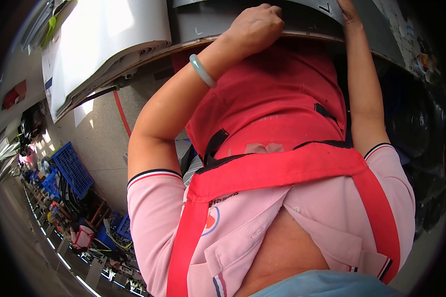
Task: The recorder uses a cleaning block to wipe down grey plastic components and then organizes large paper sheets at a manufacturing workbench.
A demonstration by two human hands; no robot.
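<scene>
The left grip (pixel 256 27) is over the front edge of the bench (pixel 183 46), fingers curled. I can't tell if it holds anything. The gray sheet (pixel 318 8) is on the bench, just beyond it. The right grip (pixel 351 16) is at the sheet's right end; I can't tell if it is closed. A white roll (pixel 119 29) lies to the left.

The top edge crops the right hand (pixel 350 12) and grey sheet (pixel 309 7).

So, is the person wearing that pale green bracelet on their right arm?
No, the bracelet circles the left arm, and the bare right arm shows none.
</scene>
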